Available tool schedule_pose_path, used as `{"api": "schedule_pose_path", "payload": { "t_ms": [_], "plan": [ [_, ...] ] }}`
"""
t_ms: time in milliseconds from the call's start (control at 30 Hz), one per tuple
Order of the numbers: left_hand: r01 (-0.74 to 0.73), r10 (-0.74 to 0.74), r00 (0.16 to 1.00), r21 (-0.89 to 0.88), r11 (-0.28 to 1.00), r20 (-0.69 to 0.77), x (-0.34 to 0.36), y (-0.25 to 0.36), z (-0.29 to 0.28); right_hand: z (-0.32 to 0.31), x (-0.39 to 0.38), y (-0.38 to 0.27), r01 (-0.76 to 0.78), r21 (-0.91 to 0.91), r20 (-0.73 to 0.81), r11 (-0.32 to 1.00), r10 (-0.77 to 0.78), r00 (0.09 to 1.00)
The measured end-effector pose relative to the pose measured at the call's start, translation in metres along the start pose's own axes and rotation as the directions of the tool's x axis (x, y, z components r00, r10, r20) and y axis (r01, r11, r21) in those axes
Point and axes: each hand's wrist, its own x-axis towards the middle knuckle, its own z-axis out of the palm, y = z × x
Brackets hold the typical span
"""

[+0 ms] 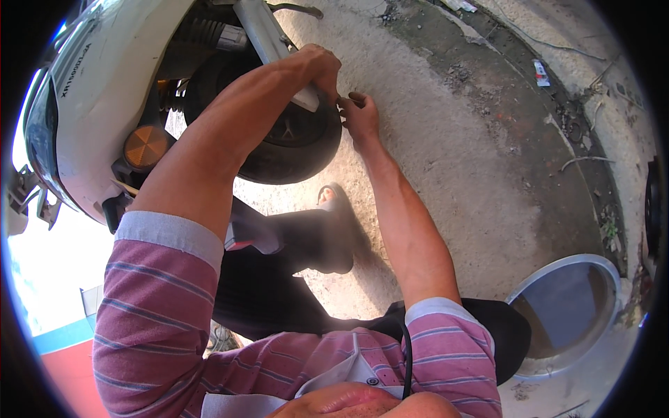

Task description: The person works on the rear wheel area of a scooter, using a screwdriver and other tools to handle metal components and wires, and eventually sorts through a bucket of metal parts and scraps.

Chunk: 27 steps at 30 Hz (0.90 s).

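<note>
Up front, both hands' fingers pinch nearly closed at the scooter's front wheel (293,136), left hand (322,66) beside right hand (361,115).

Scooter (90,90): at our upper left, its body left of the front wheel (293,139).
Hands: our left hand (322,66) and right hand (361,115) meet at the wheel's right edge.
Foot (334,202): just below the wheel, on the concrete ground (446,160).
Round basin (568,306): at our lower right, well apart from the wheel.
</note>
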Motion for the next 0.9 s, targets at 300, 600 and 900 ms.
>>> {"api": "schedule_pose_path", "payload": {
  "t_ms": [300, 600, 900],
  "plan": [
    [0.005, 0.000, 0.994, -0.043, 0.999, 0.108, -0.004, -0.002, 0.004, 0.005, -0.018, -0.017, -0.061, 0.015, -0.016, 0.998, 0.062, 0.998],
    [0.006, -0.006, 0.998, -0.005, 1.000, 0.060, -0.002, 0.002, -0.003, 0.005, -0.006, -0.009, 0.127, -0.146, -0.074, 0.981, -0.138, 0.988],
    [-0.068, 0.069, 0.997, -0.053, 0.996, 0.016, -0.019, 0.004, -0.015, -0.003, -0.018, -0.025, -0.098, -0.250, -0.001, 0.963, 0.101, 0.995]
  ]
}}
